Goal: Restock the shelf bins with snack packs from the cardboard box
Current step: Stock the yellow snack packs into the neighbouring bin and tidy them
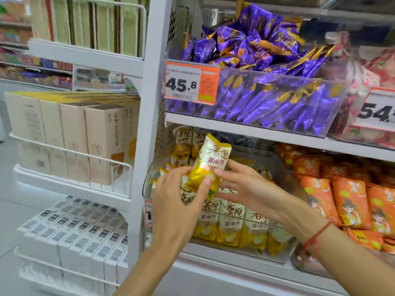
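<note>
Clear bin (pixel 149 178), lower shelf: open at top; front rows filled with upright yellow-and-white packs (pixel 230 218), a gap toward the back. Access from above limited by the white shelf board (pixel 245 130) overhead. Left side closed by the white upright post (pixel 147 124); right side bordered by orange packs (pixel 350 201). Both hands, left hand (pixel 177 195) and right hand (pixel 248 186), and one held pack (pixel 210 161) occupy the opening.

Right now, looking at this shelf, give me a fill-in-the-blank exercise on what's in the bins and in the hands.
1. Both hands, left hand and right hand, hold one white and ____ snack pack.
2. The clear plastic bin on the shelf above holds ____ foil packs.
3. The orange price tag reads ____.
4. The right wrist wears a ____ string bracelet.

Missing: yellow; purple; 45.8; red
</note>
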### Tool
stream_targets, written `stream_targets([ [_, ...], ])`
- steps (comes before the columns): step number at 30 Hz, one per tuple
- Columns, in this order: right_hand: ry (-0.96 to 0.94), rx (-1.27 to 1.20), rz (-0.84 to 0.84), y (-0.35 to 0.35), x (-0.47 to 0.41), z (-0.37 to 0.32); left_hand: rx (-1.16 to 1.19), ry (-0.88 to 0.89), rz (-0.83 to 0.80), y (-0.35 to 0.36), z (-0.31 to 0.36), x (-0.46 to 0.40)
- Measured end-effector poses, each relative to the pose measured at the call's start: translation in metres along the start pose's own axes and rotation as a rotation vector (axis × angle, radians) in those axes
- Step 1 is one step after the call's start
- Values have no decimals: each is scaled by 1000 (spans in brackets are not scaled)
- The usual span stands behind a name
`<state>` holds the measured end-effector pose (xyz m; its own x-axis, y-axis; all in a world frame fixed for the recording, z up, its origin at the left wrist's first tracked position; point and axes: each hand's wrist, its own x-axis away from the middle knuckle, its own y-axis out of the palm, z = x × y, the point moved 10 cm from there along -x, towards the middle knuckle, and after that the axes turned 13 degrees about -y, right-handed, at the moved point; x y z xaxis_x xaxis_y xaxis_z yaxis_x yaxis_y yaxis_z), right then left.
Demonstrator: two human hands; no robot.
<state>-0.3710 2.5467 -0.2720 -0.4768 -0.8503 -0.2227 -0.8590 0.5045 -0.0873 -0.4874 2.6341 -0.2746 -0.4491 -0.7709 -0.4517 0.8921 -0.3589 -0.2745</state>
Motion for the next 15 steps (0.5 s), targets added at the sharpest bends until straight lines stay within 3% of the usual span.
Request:
stream_targets([
  [2, -5, -37, 85, -23, -16, 2, -131, 169, 139, -10, -2, -10],
  [5, 8, 38, 344, -77, -44, 14, -201, 169, 346, -35, -21, -42],
  [10, -50, 450, 535, -142, -103, 22, -212, 119, 284, -24, -47, -72],
  [15, -141, 632, 451, -129, -138, 23, -154, 158, 312, -26, -51, -73],
])
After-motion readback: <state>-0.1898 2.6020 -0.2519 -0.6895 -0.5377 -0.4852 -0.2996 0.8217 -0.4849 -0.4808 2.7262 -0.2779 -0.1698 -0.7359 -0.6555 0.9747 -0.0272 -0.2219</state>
